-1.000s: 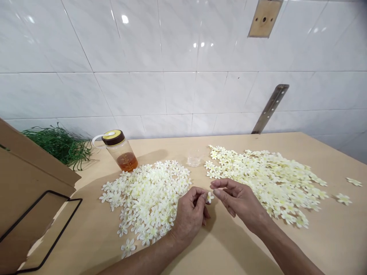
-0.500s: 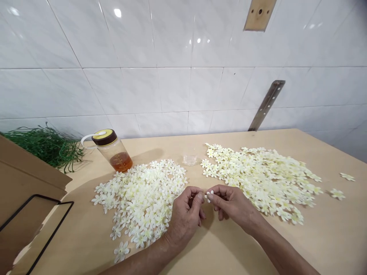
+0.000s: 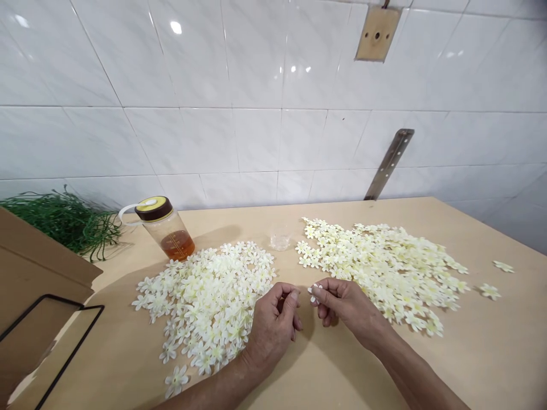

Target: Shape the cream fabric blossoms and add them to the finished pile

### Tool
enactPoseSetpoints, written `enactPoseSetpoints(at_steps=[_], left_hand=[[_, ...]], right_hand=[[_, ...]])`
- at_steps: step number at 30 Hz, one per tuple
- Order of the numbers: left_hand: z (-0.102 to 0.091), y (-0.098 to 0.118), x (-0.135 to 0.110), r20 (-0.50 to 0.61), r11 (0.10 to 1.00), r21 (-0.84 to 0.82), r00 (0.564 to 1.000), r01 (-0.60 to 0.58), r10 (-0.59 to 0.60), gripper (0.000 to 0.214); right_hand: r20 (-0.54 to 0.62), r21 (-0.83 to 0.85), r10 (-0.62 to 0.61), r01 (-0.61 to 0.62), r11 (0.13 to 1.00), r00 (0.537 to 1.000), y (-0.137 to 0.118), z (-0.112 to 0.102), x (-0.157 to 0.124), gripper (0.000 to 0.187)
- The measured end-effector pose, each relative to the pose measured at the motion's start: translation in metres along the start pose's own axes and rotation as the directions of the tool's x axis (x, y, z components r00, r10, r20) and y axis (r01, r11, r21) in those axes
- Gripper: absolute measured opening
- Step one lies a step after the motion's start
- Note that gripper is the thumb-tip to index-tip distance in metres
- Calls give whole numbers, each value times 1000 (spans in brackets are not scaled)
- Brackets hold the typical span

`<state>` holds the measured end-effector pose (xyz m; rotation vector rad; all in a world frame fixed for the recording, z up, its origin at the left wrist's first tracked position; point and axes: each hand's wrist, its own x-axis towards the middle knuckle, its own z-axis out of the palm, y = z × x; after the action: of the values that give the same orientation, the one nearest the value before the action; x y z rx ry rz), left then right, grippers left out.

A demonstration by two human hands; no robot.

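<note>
Between the thumb and fingers of my right hand [image 3: 342, 304] is a small white artificial flower [image 3: 315, 292], partly hidden by the thumb. My left hand [image 3: 277, 319] is closed in a pinch just left of it, a small gap apart; anything between its fingertips is too small to make out. Beside my left hand spreads a heap of white artificial flowers [image 3: 209, 296] with pale yellow centres. A second heap of yellower flowers [image 3: 380, 262] lies behind and to the right of my right hand.
A small clear cup [image 3: 280, 239] stands between the heaps. Behind the left heap is a bottle [image 3: 173, 236] of amber liquid. Green plastic stems [image 3: 72, 222] and a brown cardboard box [image 3: 38, 273] with a black wire frame [image 3: 83, 307] are at the left. A tiled wall [image 3: 256, 136] borders the table.
My hands have drawn slightly apart, leaving a gap between their fingertips. The flower has stayed in my right hand. The whole view has shifted a little.
</note>
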<state>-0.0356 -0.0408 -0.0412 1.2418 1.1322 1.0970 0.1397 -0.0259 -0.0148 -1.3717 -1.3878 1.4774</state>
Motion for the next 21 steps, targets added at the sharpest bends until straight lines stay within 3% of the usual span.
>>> enactPoseSetpoints(at_steps=[15,21], left_hand=[[0,-1,-1,7,1000,3,1000,-16,16,29],[0,2,-1,6,1000,-3,1000,-8,8,31]], right_hand=[[-157,-67,-73,63,996,985,4,-4,2,41],[-84,-10,-89,89,996,992,-4,-5,-1,43]])
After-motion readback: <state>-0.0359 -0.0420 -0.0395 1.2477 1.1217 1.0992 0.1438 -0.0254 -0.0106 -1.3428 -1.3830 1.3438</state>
